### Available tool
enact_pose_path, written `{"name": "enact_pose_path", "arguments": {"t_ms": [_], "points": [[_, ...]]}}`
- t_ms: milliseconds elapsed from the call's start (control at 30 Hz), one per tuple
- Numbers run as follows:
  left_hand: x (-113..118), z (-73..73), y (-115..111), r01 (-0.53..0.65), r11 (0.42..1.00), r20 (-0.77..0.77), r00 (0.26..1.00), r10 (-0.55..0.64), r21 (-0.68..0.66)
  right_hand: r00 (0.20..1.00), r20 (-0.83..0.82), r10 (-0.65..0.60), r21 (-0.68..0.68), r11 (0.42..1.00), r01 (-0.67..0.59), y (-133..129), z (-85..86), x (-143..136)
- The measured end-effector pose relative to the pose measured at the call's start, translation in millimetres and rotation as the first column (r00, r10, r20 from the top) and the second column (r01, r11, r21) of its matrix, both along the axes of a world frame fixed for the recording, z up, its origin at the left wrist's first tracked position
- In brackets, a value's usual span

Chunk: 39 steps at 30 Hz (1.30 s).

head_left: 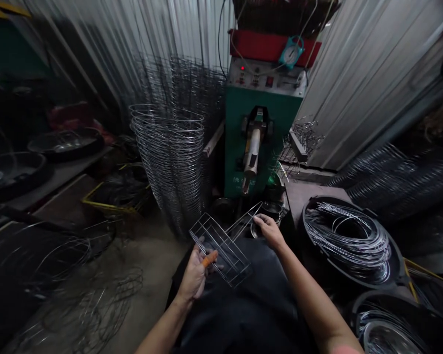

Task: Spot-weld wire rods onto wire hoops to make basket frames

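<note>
My left hand (199, 270) is closed on the near-left side of a rectangular wire rack (221, 243), which is tilted over my dark apron (239, 309). An orange covering wraps one finger of that hand. My right hand (268, 230) pinches a narrow bent wire piece (243, 222) at its right end. The wire piece reaches to the rack's upper right edge; whether the two are joined, I cannot tell. Beyond my hands stands a green machine (234, 132) with a thick metal arm (253, 152) pointing toward me.
A tall stack of wire hoops (170, 157) rises left of the machine. At right, a black tub (308, 236) holds coiled wire rings (365, 241), with a second tub (358, 305) nearer. Loose wire frames (107, 305) lie on the left floor, beside a yellow-edged crate (92, 194).
</note>
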<state>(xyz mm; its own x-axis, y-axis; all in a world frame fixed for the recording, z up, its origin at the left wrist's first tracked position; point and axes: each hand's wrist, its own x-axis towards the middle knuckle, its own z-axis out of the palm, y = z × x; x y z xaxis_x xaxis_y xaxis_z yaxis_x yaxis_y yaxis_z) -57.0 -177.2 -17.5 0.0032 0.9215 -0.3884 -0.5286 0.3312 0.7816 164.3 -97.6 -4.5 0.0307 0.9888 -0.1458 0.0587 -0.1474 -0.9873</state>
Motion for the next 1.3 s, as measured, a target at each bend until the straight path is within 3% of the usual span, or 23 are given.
{"name": "enact_pose_path", "arguments": {"t_ms": [233, 467, 800, 1300], "points": [[6.8, 5.6, 10.6, 0.016, 1.000, 0.003, 1.000, -0.016, -0.025, 1.000, -0.010, -0.004, 0.023, 1.000, 0.004, 7.0, -4.8, -2.5], [1.3, -2.1, 24.6, 0.046, 0.998, 0.022, 0.999, -0.045, -0.031, 0.992, -0.126, 0.018, -0.009, 1.000, -0.020, 22.7, -10.7, -3.5], [5.0, 3.4, 44.0, 0.021, 0.996, 0.022, 1.000, -0.019, -0.089, 0.976, -0.211, -0.060, 0.020, 0.998, 0.065, 41.4, -19.7, -9.4], [10.8, 4.0, 78.6, 0.001, 1.000, 0.023, 1.000, 0.000, -0.028, 0.935, -0.301, -0.189, 0.048, 0.976, 0.213, 75.0, -20.0, -12.4]]}}
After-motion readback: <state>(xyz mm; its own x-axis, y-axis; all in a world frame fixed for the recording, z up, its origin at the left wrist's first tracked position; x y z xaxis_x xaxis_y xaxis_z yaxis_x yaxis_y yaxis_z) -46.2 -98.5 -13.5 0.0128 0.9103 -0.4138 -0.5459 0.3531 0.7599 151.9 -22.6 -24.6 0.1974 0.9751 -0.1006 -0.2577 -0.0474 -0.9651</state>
